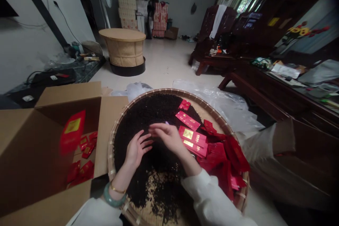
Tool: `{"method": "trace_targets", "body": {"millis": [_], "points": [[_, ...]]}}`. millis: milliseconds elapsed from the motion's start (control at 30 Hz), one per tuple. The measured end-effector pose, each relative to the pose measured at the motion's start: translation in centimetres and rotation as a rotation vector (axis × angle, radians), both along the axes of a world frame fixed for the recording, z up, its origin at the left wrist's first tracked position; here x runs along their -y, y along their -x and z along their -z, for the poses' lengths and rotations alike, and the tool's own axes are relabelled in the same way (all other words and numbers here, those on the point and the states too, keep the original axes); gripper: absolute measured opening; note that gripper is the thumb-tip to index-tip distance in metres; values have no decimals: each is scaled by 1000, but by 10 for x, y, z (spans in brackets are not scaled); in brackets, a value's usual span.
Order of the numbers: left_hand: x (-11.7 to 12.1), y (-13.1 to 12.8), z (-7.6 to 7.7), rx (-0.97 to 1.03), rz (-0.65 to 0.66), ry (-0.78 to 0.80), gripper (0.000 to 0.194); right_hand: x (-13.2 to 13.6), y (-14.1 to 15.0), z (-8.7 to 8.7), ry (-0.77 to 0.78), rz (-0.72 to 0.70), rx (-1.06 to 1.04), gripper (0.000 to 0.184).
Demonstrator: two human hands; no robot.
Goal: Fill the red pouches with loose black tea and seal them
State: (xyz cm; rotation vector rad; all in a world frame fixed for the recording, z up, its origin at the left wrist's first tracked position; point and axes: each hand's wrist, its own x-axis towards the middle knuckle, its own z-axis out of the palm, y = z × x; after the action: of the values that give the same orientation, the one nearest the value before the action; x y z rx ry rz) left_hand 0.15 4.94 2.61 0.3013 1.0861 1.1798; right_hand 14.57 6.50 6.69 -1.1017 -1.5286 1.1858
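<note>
My left hand [138, 147], fingers spread and palm turned inward, is over dark loose leaves that look like tea [137, 116] in a round woven bamboo tray [114, 148]. Close beside it, my right hand [166, 135] has its fingers stretched out, with nothing visible in it. A small purple thing [167, 123] shows just behind the right hand, too little of it to name. To the right of that hand lie flat red packets [188, 134] with gold labels. A blurred red packet [72, 130] is in the air over an open cardboard box [111, 123], touched by neither hand.
Several small red packets [87, 148] lie inside the box. More crumpled red packets [219, 159] fill the tray's right side. Clear plastic sheeting [212, 95] covers floor behind the tray. A large bag [262, 144] stands right; a dark wooden table [267, 86] is beyond.
</note>
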Motion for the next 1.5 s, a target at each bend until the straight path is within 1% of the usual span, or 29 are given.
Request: {"method": "trace_targets", "body": {"millis": [67, 100, 133, 167, 200, 233, 267, 333, 400, 467, 567, 700, 767, 833, 900, 933, 967, 1033, 1067, 1100, 1133, 1167, 1200, 1233, 1267, 1333, 1367, 1433, 1500], "points": [[0, -1, -1, 4, 17, 1, 29, -3, -37, 9, -92, 200, 464, 21], [1, -1, -1, 3, 23, -2, 31, -3, -58, 14, -99, 289, 721, 20], [1, -1, -1, 2, 31, -6, 31, -1, -78, 19, -58, 396, 963, 25], [1, -2, 0, 2, 39, -14, 31, 2, -96, 23, 14, 468, 1154, 35], [1, -2, 1, 1, 49, -22, 31, 6, -110, 26, 86, 490, 1276, 44], [1, -2, 1, -2, 59, -28, 31, 9, -120, 29, 140, 479, 1335, 48], [1, -3, 2, -6, 70, -34, 31, 12, -127, 31, 164, 473, 1366, 48], [1, -3, 3, -16, 84, -45, 31, 16, -131, 33, 142, 473, 1373, 38], [1, -3, 3, -36, 92, -51, 31, 16, -128, 31, 73, 495, 1359, 26], [2, -4, 2, -66, 103, -55, 31, 14, -124, 27, 36, 500, 1328, 21], [3, -6, 0, -122, 131, -74, 28, 11, -122, 24, 75, 528, 1247, 22], [4, -7, 1, -176, 167, -107, 24, 11, -126, 33, 117, 599, 1150, 23], [4, -7, 3, -193, 175, -123, 23, 11, -130, 38, 89, 617, 1123, 23], [4, -7, 6, -221, 177, -145, 24, 12, -133, 38, -9, 609, 1090, 22], [5, -8, 6, -284, 149, -205, 26, 14, -133, 31, -165, 546, 1046, 19], [6, -9, 6, -333, 123, -265, 28, 15, -130, 25, -239, 479, 1020, 19], [7, -10, 5, -393, 100, -346, 32, 17, -125, 18, -301, 396, 997, 19], [11, -12, 2, -529, 101, -540, 43, 20, -108, 4, -376, 149, 957, 21], [13, -13, 1, -594, 146, -620, 48, 22, -97, -1, -418, 29, 955, 23], [15, -13, 0, -649, 224, -673, 48, 23, -85, -3, -471, -55, 948, 24], [16, -14, 0, -691, 321, -687, 43, 23, -74, -4, -513, -100, 925, 22], [17, -14, 0, -721, 405, -674, 34, 23, -63, -2, -542, -106, 889, 23], [17, -14, 0, -735, 453, -646, 26, 23, -53, 2, -552, -91, 839, 24], [17, -13, 1, -737, 462, -612, 21, 23, -46, 7, -555, -29, 775, 25], [16, -13, 1, -729, 435, -580, 19, 23, -40, 13, -552, 55, 719, 29], [14, -13, 2, -704, 337, -537, 19, 24, -32, 24, -548, 216, 640, 40], [13, -13, 1, -692, 296, -522, 18, 24, -30, 29, -554, 270, 625, 44], [12, -13, 0, -671, 255, -499, 17, 25, -27, 36, -596, 317, 624, 47], [11, -13, 0, -647, 234, -480, 16, 26, -25, 40, -673, 337, 634, 46]]}}
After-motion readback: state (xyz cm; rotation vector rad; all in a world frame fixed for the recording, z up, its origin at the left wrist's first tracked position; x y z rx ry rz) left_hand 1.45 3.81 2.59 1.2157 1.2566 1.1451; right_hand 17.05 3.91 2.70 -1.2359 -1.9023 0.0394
